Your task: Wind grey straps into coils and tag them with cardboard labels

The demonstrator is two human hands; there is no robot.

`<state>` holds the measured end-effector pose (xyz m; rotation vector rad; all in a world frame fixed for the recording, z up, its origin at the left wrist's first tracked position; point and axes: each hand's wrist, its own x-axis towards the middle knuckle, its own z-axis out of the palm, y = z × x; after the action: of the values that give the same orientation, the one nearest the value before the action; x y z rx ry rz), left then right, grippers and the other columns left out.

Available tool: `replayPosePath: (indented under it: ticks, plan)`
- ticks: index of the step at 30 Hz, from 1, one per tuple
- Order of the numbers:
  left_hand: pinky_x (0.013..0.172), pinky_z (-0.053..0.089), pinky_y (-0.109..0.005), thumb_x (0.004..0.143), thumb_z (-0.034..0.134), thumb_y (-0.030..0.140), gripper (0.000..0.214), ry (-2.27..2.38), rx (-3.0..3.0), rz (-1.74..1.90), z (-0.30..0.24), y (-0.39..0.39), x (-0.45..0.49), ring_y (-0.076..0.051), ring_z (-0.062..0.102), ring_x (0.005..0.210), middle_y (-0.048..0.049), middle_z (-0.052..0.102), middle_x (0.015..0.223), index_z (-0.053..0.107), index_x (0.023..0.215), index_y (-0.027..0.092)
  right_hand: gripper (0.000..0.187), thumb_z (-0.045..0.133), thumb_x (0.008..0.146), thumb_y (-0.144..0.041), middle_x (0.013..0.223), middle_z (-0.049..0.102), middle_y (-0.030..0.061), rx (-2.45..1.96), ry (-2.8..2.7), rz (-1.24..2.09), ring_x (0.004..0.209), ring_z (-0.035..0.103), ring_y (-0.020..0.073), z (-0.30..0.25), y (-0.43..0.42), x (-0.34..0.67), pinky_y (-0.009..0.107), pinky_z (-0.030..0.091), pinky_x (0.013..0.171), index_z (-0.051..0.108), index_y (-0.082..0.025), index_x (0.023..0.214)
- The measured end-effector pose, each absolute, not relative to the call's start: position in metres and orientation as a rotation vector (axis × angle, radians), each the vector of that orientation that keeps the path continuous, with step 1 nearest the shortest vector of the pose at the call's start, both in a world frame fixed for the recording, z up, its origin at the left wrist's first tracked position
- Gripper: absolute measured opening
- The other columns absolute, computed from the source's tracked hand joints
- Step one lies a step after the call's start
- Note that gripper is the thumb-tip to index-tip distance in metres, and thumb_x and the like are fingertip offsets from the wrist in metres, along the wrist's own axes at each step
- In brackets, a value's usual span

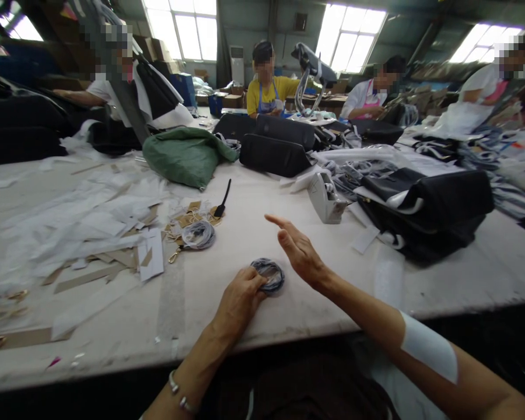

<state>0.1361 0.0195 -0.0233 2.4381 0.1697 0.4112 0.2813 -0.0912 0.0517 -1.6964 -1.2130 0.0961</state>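
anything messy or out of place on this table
White paper scraps and brown cardboard strips lie strewn over the pale worktable at left. The dark coiled cord pinched by the left hand looks tidy; the right hand hovers open.

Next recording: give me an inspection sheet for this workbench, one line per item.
Surface: long pale worktable, with a bare patch in front of the person.
Job's things: dark coiled strap lying flat near the front edge; a paler coil with a gold clasp lies further left.
Clutter: white paper scraps, cardboard strips, small black tool, green sack, black bags, grey device.
Grippers: left hand pinches the edge of the dark coiled strap; right hand is open and raised above the table, holding nothing.
Cables: nothing seen.
Surroundings: co-workers sit at the far side, with large windows behind them.
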Motion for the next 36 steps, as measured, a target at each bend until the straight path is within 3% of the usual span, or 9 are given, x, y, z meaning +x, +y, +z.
replayPosePath:
  ticks: [3,8,12,15,19,25,29,33,36]
  plan:
    - [0.089,0.051,-0.037,0.082,0.063,0.011,0.022,0.207,2.431,0.357,-0.024,0.017,0.136,-0.023,0.06,0.1,-0.0056,0.065,0.101,0.069,0.101,0.021,0.056,0.027,0.1,-0.053,0.148,0.045,0.0101,-1.788,-1.327,0.007,0.143,0.03,0.0239,0.043,-0.061,0.277,0.049,0.021,0.119,0.041,-0.02,0.144]
    - [0.099,0.048,-0.038,0.08,0.06,0.006,0.045,0.262,2.422,0.325,-0.019,0.014,0.137,-0.024,0.056,0.113,-0.0085,0.062,0.122,0.058,0.124,0.018,0.053,0.026,0.101,-0.048,0.146,0.049,0.0103,-2.048,-1.528,0.232,0.142,0.032,0.0242,-0.011,-0.041,0.28,0.052,0.015,0.119,0.048,-0.02,0.14]
    - [0.094,0.05,-0.036,0.083,0.06,0.01,0.031,0.282,2.504,0.289,-0.016,0.013,0.137,-0.024,0.058,0.108,-0.0072,0.064,0.114,0.064,0.112,0.019,0.058,0.022,0.101,-0.05,0.151,0.041,0.012,-2.16,-1.497,0.456,0.143,0.03,0.0249,-0.009,-0.037,0.296,0.051,0.02,0.117,0.041,-0.017,0.145]
    - [0.086,0.052,-0.038,0.082,0.064,0.016,0.022,0.263,2.631,0.297,-0.018,0.015,0.137,-0.025,0.059,0.099,-0.0054,0.067,0.104,0.067,0.103,0.02,0.057,0.027,0.1,-0.051,0.154,0.036,0.01,-2.206,-1.608,0.26,0.145,0.023,0.0256,-0.002,-0.033,0.302,0.052,0.014,0.118,0.038,-0.021,0.147]
    - [0.081,0.052,-0.037,0.079,0.071,0.024,0.012,0.198,2.712,0.294,-0.022,0.018,0.139,-0.024,0.059,0.092,-0.0039,0.067,0.098,0.067,0.089,0.019,0.051,0.032,0.1,-0.046,0.153,0.038,0.0116,-2.331,-1.739,0.218,0.145,0.025,0.0274,-0.009,-0.025,0.299,0.053,0.013,0.118,0.046,-0.021,0.143]
    - [0.081,0.052,-0.034,0.082,0.07,0.026,0.014,0.229,2.671,0.281,-0.026,0.02,0.142,-0.023,0.058,0.096,-0.0034,0.066,0.105,0.067,0.093,0.019,0.053,0.033,0.099,-0.044,0.156,0.032,0.0131,-2.352,-1.827,0.345,0.146,0.022,0.0281,-0.021,-0.02,0.305,0.056,0.013,0.117,0.043,-0.019,0.144]
    - [0.079,0.052,-0.033,0.08,0.072,0.026,0.017,0.223,2.583,0.319,-0.027,0.021,0.142,-0.023,0.059,0.094,-0.0042,0.067,0.102,0.068,0.096,0.02,0.06,0.025,0.099,-0.05,0.153,0.037,0.0162,-2.221,-1.585,0.476,0.143,0.029,0.0287,0.016,-0.013,0.316,0.055,0.02,0.117,0.043,-0.014,0.144]
    - [0.076,0.053,-0.033,0.079,0.072,0.028,0.012,0.194,2.543,0.332,-0.028,0.022,0.138,-0.024,0.059,0.092,-0.0067,0.068,0.098,0.069,0.087,0.019,0.059,0.017,0.1,-0.051,0.149,0.045,0.0112,-1.905,-1.287,0.08,0.139,0.037,0.0239,0.068,-0.006,0.32,0.048,0.026,0.116,0.043,-0.02,0.143]
    - [0.073,0.053,-0.034,0.078,0.072,0.029,0.012,0.166,2.554,0.332,-0.032,0.022,0.143,-0.025,0.059,0.09,-0.0083,0.068,0.095,0.07,0.084,0.018,0.058,0.019,0.1,-0.052,0.15,0.043,0.0122,-1.918,-1.312,-0.268,0.142,0.032,0.0254,0.051,-0.007,0.317,0.052,0.023,0.116,0.037,-0.021,0.146]
